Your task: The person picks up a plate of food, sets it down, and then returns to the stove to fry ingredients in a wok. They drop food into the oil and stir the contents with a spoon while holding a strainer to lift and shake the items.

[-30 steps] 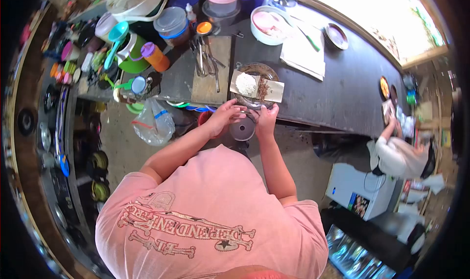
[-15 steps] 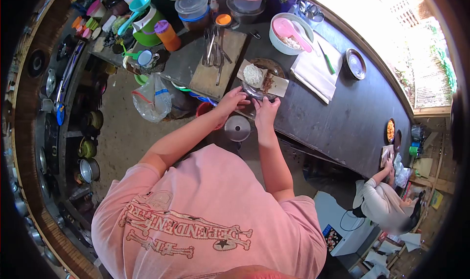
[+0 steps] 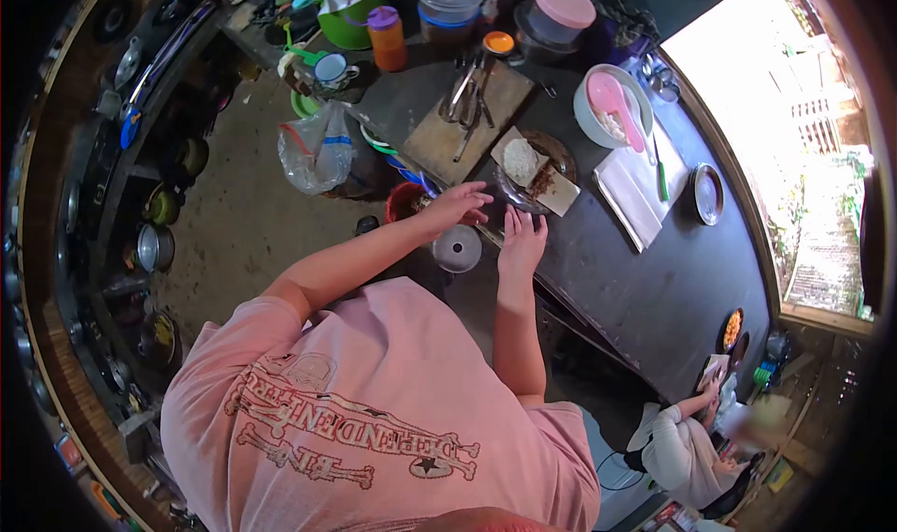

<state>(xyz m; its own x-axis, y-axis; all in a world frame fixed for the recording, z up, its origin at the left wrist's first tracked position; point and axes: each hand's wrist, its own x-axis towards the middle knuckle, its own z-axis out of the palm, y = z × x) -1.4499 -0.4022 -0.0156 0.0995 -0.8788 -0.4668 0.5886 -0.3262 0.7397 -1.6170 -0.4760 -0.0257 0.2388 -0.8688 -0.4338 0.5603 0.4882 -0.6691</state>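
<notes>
A mound of white rice (image 3: 519, 161) and some brown shredded food (image 3: 541, 181) lie on a sheet of paper (image 3: 560, 196) over a clear glass plate (image 3: 509, 194). Under the far side of the paper shows a round brown dish (image 3: 553, 149). My left hand (image 3: 457, 206) hovers at the table's edge, left of the plate, fingers spread and holding nothing. Just below the plate's near rim, my right hand (image 3: 523, 240) has its fingers stretched out, fingertips right by the rim.
A wooden board with utensils (image 3: 476, 112) lies to the left. On the right are a bowl with a pink scoop (image 3: 612, 112), stacked paper with a green knife (image 3: 635, 191) and a small dish (image 3: 707, 196). Another person (image 3: 687, 453) works at the table's right end.
My hands have drawn back from the plate's near rim, which both were touching, and their fingers have opened. The camera view has shifted, moving the table things right and down.
</notes>
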